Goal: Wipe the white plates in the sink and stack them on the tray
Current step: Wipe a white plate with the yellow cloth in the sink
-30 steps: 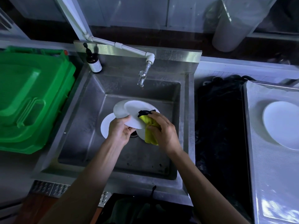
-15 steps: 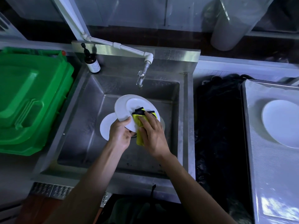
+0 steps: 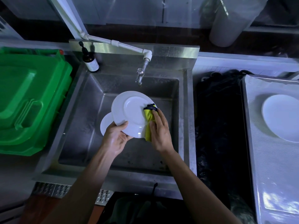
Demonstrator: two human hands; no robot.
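- Two bare hands work over the deep stainless-steel sink [image 3: 90,101]: the left hand [image 3: 115,139] grips the near-left rim of a round white ceramic plate [image 3: 129,113], thumb laid over the top of the rim, the other fingers hidden beneath it.
- The plate is held tilted above the basin, its face turned up toward the camera.
- The right hand [image 3: 159,131] presses a yellow-green wiping cloth with a dark edge [image 3: 148,117] against the plate's right side; the fingers lie fairly straight on top of the cloth, and the thumb's position is hard to make out.
- The lower part of the cloth hangs down past the plate's rim, partly covered by the right hand.
- A second white plate [image 3: 106,125] lies on the sink floor, only its left portion showing; the rest is hidden under the held plate and the left hand.
- A third white plate [image 3: 281,117] rests on the pale metal tray [image 3: 275,175] at far right, well apart from the sink; the tray and this plate are cut off by the frame's right edge.
- A white pipe tap [image 3: 142,73] hangs over the back of the basin, with a brown pump bottle [image 3: 90,61] on the sink's back-left corner.
- A green plastic lidded bin [image 3: 29,101] sits left of the sink, cut off at the frame edge.
- The dark area between sink and tray is too dim to identify.
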